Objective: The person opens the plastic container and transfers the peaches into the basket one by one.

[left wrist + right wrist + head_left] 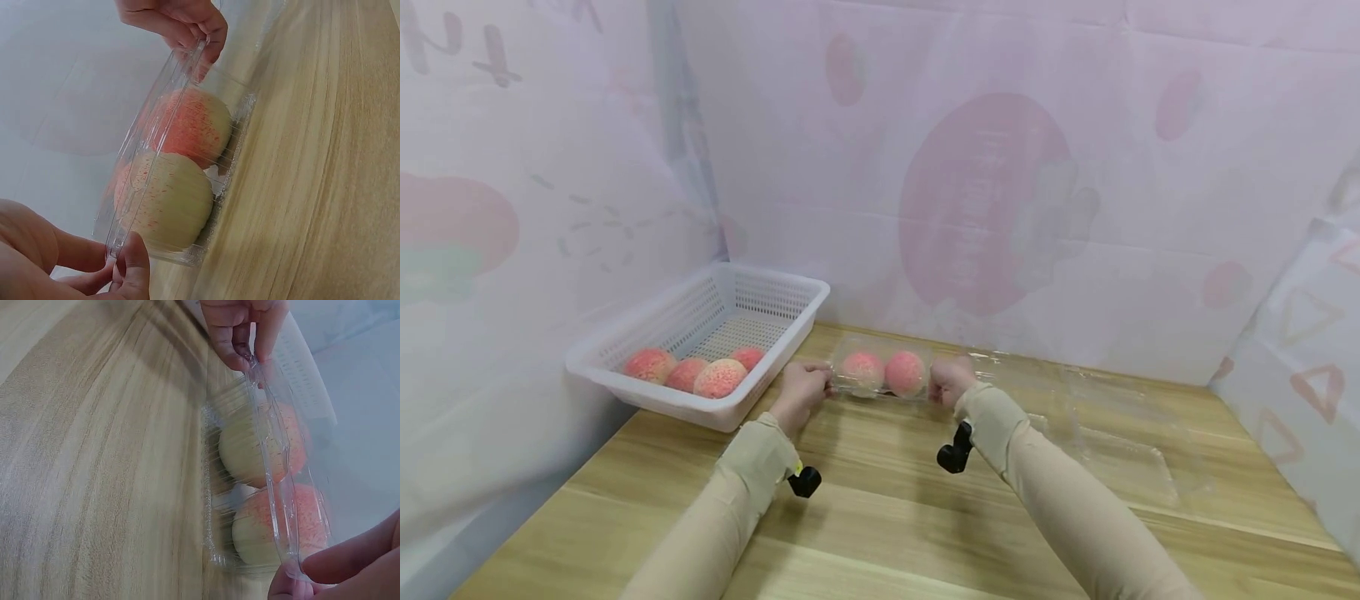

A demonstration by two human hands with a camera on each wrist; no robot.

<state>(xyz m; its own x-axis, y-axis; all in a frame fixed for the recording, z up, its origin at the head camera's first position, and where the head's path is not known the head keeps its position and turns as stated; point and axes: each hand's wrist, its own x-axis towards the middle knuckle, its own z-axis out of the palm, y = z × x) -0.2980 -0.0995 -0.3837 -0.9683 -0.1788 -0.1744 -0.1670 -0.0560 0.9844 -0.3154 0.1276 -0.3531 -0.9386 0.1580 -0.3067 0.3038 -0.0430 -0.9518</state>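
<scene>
On the wooden desk [880,500], just right of the white basket [775,287], sits a clear plastic clamshell box [883,375] with two peaches [905,372] inside, and the person has it by both ends. Left hand [803,392] pinches the near rim seam between thumb and curled fingertips [134,262]; right hand [950,379] does the same at the far end, fingers [200,31] nipped on the thin flange. Both grips are closed on the rim, not on the fruit.

That shell looks thin and springy, likely to buckle or pop open if squeezed mid-wall, and slick too (glossy film). The peaches probably give it most of its weight and would bruise under pressure. Its stiffer rim at the short ends seems the sound place to hold. Four more peaches [718,377] lie in the basket, and other clear trays [1120,450] lie to the right.
</scene>
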